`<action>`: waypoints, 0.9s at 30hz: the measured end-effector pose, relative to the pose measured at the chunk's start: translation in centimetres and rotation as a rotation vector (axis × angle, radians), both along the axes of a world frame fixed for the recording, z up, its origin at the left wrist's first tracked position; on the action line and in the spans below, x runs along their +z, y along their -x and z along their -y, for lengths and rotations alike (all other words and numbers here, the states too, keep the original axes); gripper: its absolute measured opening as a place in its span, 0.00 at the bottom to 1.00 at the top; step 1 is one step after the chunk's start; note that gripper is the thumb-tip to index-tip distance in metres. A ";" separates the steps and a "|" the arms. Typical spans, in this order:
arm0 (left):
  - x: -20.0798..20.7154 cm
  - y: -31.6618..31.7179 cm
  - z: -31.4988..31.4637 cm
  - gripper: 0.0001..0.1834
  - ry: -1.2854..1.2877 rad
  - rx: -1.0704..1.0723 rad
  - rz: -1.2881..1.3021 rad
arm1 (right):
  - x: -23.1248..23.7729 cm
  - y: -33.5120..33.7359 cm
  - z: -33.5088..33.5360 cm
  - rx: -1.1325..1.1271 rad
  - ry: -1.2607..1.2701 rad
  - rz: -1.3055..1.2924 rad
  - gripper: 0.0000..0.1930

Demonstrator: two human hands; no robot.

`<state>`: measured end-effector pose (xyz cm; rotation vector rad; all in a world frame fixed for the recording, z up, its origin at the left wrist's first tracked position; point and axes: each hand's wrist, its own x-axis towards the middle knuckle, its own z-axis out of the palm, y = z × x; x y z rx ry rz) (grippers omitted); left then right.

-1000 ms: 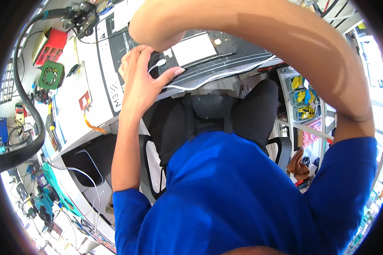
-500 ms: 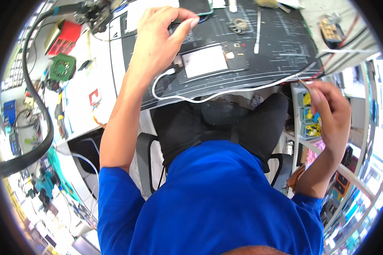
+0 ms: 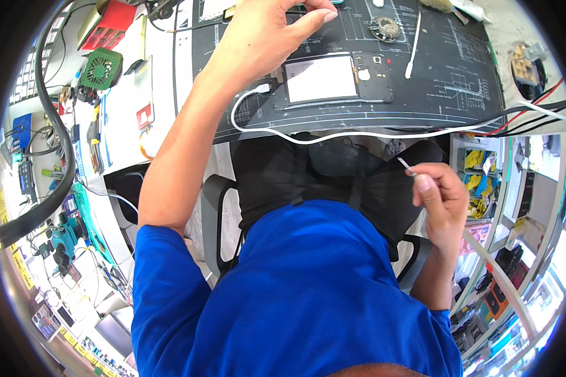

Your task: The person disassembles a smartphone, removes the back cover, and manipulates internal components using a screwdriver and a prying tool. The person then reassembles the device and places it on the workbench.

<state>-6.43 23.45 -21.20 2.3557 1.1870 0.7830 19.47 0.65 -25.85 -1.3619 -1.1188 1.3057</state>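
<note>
In my right hand (image 3: 443, 198), pinched between thumb and index finger, is a small flat silver blade (image 3: 405, 165), held over my right thigh in front of the mat's edge. My left hand (image 3: 277, 31) reaches over the far part of the black work mat (image 3: 446, 63). Its thumb and index tips come together, and the top edge cuts off the rest of the fingers; what they pinch, if anything, does not show. Below that hand lies an opened phone (image 3: 377, 94) with a white battery (image 3: 321, 78). A white cable's plug (image 3: 263, 88) sits close to the phone's left end.
The white cable (image 3: 371, 134) runs along the mat's front edge. A round metal part (image 3: 384, 29) and a white stick (image 3: 414, 47) lie beyond the phone. At left are a green fan (image 3: 102, 69), a red box (image 3: 110, 25) and a thick black hose (image 3: 56, 144). Shelves stand at right.
My right hand has come leftward and down with the blade, away from the mat's right front edge. The view has shifted, and my left hand is nearer the top edge.
</note>
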 end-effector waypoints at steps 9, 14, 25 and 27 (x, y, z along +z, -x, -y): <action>-0.4 -2.3 -2.2 0.05 -0.237 -0.278 -0.112 | -0.2 1.7 -0.5 0.083 0.045 -0.020 0.07; -0.9 -3.5 -2.8 0.07 -0.323 -0.302 -0.191 | 0.0 1.6 -0.5 0.095 0.047 0.010 0.07; 0.0 -4.2 -5.2 0.10 -0.409 -0.544 -0.303 | -0.3 1.2 -0.1 0.076 0.033 0.004 0.06; 0.3 -4.4 -5.1 0.09 -0.416 -0.550 -0.356 | -0.3 1.2 -0.1 0.073 0.027 0.010 0.06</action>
